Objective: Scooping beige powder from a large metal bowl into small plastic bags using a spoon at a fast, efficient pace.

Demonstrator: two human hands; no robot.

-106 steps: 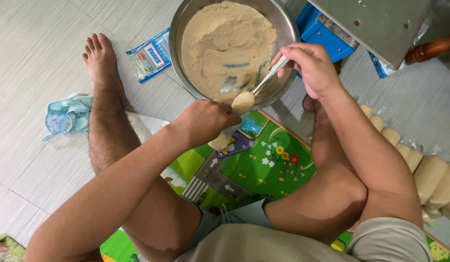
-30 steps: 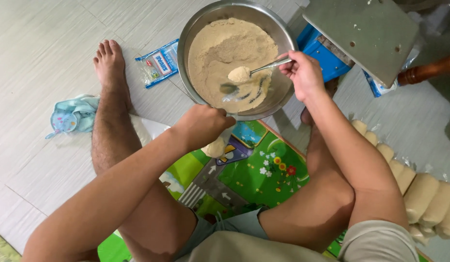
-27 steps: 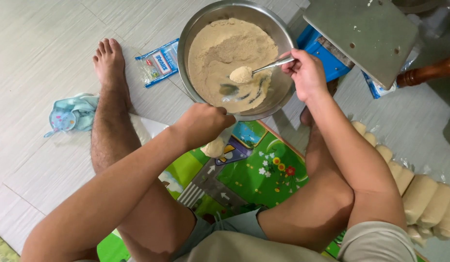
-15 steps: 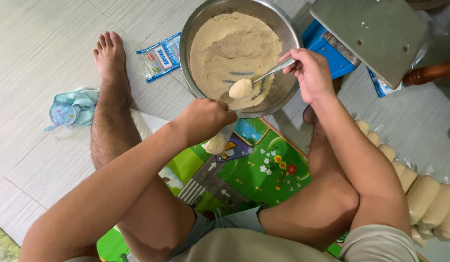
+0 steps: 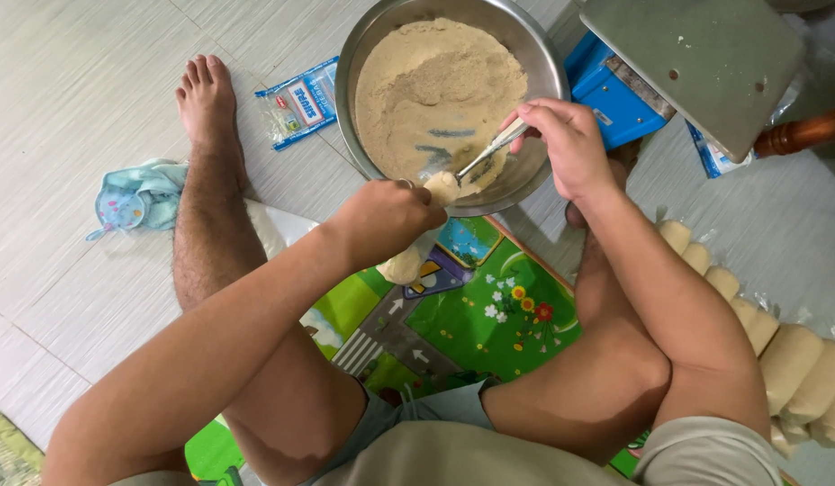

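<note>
Sitting on grey tiled floor (image 5: 84, 81): right hand (image 5: 570, 148) pinches spoon (image 5: 489, 151) over steel bowl (image 5: 548, 67); left hand (image 5: 386, 216) clenched around dough-filled bag (image 5: 406, 263), above colourful play mat (image 5: 489, 315).

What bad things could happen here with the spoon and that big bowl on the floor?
1. The spoon in the right hand carries a heaped lump of filling right at the bowl's rim; it might drop onto the colourful mat.
2. The left hand grips something pale that sags below it, so that could tear or slip.
3. The bowl sits on the floor near a bare foot; a leg shift could knock it.
</note>
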